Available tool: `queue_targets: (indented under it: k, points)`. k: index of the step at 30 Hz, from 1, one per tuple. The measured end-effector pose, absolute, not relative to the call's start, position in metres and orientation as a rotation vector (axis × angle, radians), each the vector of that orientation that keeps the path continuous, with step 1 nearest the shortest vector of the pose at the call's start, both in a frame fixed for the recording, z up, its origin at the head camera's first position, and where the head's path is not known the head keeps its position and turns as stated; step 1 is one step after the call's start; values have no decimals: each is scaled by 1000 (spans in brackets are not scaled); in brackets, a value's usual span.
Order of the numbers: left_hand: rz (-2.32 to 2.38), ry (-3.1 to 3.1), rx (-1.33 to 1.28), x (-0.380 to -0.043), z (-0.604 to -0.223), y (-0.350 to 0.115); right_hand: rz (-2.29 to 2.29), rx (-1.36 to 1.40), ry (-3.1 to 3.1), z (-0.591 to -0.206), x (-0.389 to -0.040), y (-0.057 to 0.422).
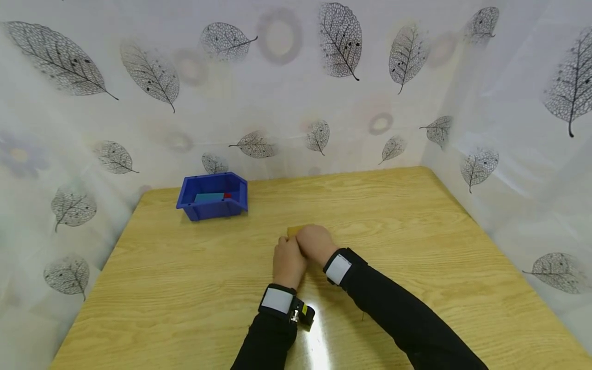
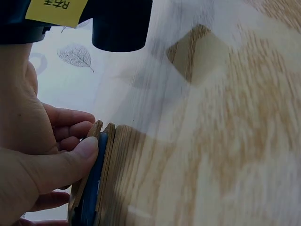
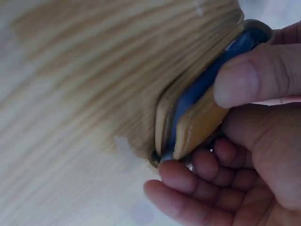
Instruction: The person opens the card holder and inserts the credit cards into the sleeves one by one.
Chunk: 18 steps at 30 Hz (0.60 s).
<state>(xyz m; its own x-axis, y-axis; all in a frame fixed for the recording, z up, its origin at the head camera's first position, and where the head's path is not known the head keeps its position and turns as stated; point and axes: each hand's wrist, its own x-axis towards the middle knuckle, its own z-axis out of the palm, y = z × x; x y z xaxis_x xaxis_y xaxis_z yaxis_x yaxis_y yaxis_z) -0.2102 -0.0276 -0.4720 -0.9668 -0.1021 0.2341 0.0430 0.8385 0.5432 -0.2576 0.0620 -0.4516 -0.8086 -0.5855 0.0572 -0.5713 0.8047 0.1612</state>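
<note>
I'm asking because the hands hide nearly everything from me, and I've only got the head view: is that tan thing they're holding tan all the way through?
Observer: No. In the right wrist view, a blue part shows between the sides of the tan thing.
Operator: Ooh! Can you see any thumbs touching it?
Observer: Yes. In the left wrist view, the left hand has its thumb against it.
Operator: And the other thumb?
Observer: In the right wrist view, the right hand has its thumb lying across it, covering some of the blue.
</note>
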Motion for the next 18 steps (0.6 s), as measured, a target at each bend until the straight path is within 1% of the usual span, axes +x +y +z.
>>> queue_targets:
  k: [8, 14, 18]
  points:
    - [-911, -2831, 89, -210, -468, -29, -149, 947, -2903, -454, -264, 70]
    - [-911, -2842, 75, -208, -467, -28, -127, 1024, -2818, -456, -265, 80]
    - [-985, -2846, 100, -208, -468, -27, 164, 952, -2898, -451, -268, 90]
